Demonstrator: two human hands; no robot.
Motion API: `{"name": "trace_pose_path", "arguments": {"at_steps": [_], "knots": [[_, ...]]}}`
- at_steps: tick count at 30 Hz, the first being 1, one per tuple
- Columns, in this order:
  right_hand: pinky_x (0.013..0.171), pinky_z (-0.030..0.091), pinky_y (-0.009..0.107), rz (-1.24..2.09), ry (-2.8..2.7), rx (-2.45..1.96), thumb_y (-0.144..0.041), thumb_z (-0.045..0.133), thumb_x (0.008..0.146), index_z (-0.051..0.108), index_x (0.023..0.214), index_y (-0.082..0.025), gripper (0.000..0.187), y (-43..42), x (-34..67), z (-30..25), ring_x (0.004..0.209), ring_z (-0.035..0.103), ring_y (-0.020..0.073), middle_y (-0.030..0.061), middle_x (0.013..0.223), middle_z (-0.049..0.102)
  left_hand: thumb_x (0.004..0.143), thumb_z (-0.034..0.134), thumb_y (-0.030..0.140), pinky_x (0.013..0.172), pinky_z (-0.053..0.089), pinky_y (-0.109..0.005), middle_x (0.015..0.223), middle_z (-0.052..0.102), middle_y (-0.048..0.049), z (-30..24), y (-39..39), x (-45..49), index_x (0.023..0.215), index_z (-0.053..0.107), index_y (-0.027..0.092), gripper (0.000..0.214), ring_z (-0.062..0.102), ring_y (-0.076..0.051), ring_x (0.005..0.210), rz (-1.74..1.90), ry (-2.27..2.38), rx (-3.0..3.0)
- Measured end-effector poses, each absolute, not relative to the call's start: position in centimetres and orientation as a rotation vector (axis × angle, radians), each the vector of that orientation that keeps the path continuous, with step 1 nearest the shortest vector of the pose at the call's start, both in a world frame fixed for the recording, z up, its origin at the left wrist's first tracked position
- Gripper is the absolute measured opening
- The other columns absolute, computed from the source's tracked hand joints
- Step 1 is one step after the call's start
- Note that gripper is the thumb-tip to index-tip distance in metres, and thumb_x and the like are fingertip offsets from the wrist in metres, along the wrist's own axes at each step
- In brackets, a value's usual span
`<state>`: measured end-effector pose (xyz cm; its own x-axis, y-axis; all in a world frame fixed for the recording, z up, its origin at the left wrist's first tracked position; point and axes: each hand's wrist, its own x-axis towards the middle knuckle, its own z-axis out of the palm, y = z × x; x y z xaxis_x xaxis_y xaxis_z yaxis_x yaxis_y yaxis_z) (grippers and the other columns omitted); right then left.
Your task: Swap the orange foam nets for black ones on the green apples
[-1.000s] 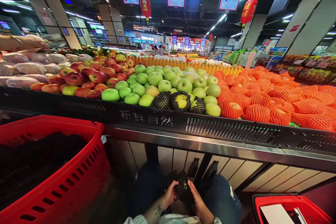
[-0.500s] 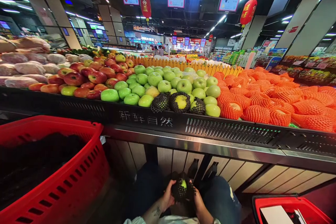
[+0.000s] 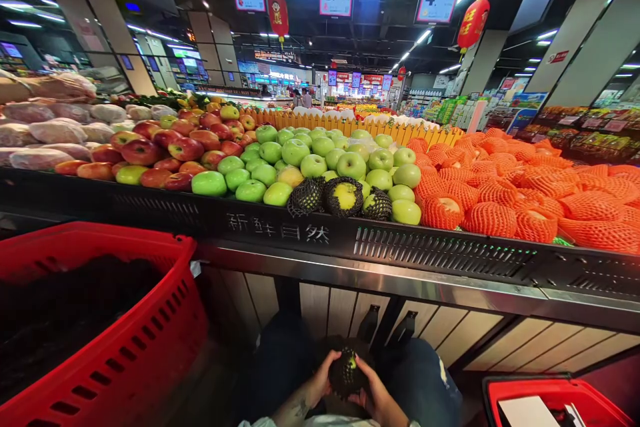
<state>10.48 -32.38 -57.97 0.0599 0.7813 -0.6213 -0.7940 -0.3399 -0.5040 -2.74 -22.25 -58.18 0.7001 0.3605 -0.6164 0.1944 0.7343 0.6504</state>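
Observation:
Low in the view, between my knees, a green apple in a black foam net (image 3: pixel 347 373) is held from both sides. My left hand (image 3: pixel 321 380) grips its left side, thumb on top of the netting. My right hand (image 3: pixel 373 389) closes around the right side, with its thumb near the small patch of green that shows through. The netting covers most of the fruit. Up on the stand, several bare green apples (image 3: pixel 351 165) lie heaped. Along their front edge sit a few black-netted apples (image 3: pixel 343 196).
A large red basket (image 3: pixel 165 300) with dark contents stands at left. At lower right is a smaller red basket (image 3: pixel 590 400) holding a white box (image 3: pixel 528 411). Red apples (image 3: pixel 185 147) and orange-netted fruit (image 3: pixel 487 218) flank the green ones. The stand's metal edge (image 3: pixel 380 280) runs before me.
Both thumbs have moved up onto the netted apple, and my right hand has come inward around it. At far left, another person's hand now reaches over the wrapped fruit more visibly.

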Motion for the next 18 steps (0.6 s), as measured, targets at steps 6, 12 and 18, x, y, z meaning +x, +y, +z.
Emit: {"name": "trace_pose_path", "arguments": {"at_steps": [6, 12, 18], "knots": [[0.060, 0.057, 0.026, 1.720, 0.020, -1.099, -0.045, 0.079, 0.070, 0.070, 0.097, -0.009, 0.047, -32.8, 10.3, -60.0, 0.077, 0.077, 0.0232, 0.0119, 0.080, 0.080, 0.068, 0.054, 0.085, 0.075, 0.053, -0.037, 0.071, 0.071, -0.0071, -57.8, -23.2, -2.2, 0.076, 0.073, 0.019, 0.069, 0.069, -0.027, 0.079, 0.035, 0.982, 0.995], [0.060, 0.060, 0.029, 1.573, 0.000, -1.272, -0.038, 0.087, 0.058, 0.062, 0.103, -0.018, 0.056, -32.7, 10.2, -60.5, 0.078, 0.078, 0.0246, 0.0057, 0.082, 0.080, 0.086, 0.049, 0.063, 0.111, 0.046, -0.043, 0.123, 0.073, -0.0134, -57.7, -22.8, -2.2, 0.111, 0.072, 0.017, 0.057, 0.065, -0.032, 0.121, 0.086, 1.120, 1.181], [0.065, 0.060, 0.029, 1.420, 0.067, -1.333, -0.046, 0.089, 0.056, 0.063, 0.104, -0.020, 0.060, -32.5, 10.4, -59.7, 0.084, 0.076, 0.0210, 0.0047, 0.091, 0.079, 0.085, 0.058, 0.046, 0.122, 0.033, -0.034, 0.151, 0.056, -0.0123, -58.1, -21.6, -2.3, 0.119, 0.067, 0.017, 0.045, 0.040, -0.026, 0.149, 0.229, 1.187, 1.169]]}}
